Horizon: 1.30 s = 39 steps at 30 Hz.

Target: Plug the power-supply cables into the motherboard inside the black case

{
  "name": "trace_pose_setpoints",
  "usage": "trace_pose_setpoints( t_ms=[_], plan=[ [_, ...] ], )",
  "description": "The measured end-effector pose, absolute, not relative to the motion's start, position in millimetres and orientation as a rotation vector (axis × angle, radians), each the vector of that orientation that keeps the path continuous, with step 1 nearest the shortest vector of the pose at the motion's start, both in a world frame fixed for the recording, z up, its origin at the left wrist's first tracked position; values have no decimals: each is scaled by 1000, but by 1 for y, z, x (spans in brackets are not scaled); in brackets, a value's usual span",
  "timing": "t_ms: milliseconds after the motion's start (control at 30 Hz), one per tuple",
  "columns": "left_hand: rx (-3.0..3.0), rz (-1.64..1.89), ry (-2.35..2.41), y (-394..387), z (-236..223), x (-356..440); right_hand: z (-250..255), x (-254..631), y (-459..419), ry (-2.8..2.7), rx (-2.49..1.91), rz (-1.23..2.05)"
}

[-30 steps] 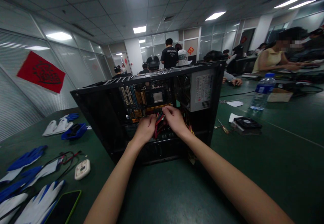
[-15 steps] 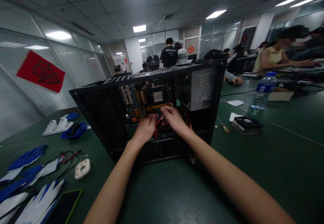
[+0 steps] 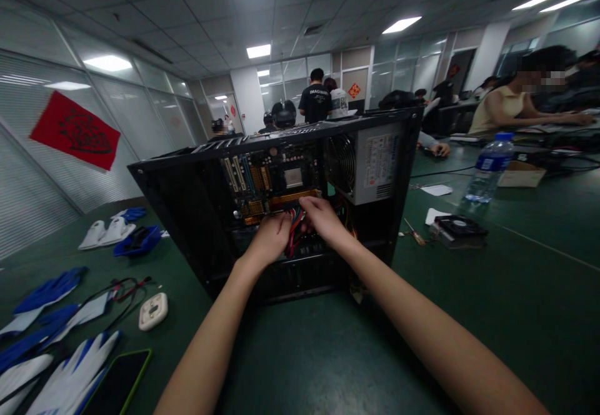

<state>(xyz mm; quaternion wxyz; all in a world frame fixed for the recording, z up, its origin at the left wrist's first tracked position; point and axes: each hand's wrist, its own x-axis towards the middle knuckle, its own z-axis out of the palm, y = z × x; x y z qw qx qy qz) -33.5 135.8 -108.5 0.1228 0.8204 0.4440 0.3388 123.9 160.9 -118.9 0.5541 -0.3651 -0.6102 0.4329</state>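
Note:
An open black computer case [image 3: 171, 215] stands on the green table. Inside it, a motherboard [image 3: 307, 174] with a bare square chip shows above my hands, and a grey power supply [image 3: 375, 162] with a fan sits at the upper right. My left hand [image 3: 270, 238] is closed around a bundle of thin coloured cables [image 3: 291, 244], red and dark, near the board's lower edge. Close beside it, my right hand [image 3: 322, 220] pinches the same bundle, with thumb and forefinger together. Both sets of fingertips are partly hidden, and the cable ends cannot be made out.
Left of the case lie blue-and-white gloves [image 3: 70, 371], a phone [image 3: 117, 380], a white earbud case [image 3: 153, 312] and a blue tray [image 3: 137, 242]. To the right are a screwdriver [image 3: 415, 234], a cooler with a fan [image 3: 459, 230] and a water bottle [image 3: 490, 168]. People sit beyond.
Both hands stay at the cables inside the case, with only a very slight shift of the fingers. The red cables show a little more between them. The case has not moved.

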Motion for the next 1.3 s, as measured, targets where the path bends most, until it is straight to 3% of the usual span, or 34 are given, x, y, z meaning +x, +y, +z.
trace_pose_setpoints(
  t_ms=[900,1033,1167,1300],
  plan=[
    [2367,934,1339,137,-110,-30,-129,118,161,-1628,-927,950],
    [2375,883,1572,143,-113,-30,-124,120,156,-1627,-977,706],
    [2350,610,1903,146,-115,-34,-119,122,152,-1696,-1343,323],
    [2340,382,1911,142,-117,-33,-122,121,152,-1859,-1540,328]
  ],
)
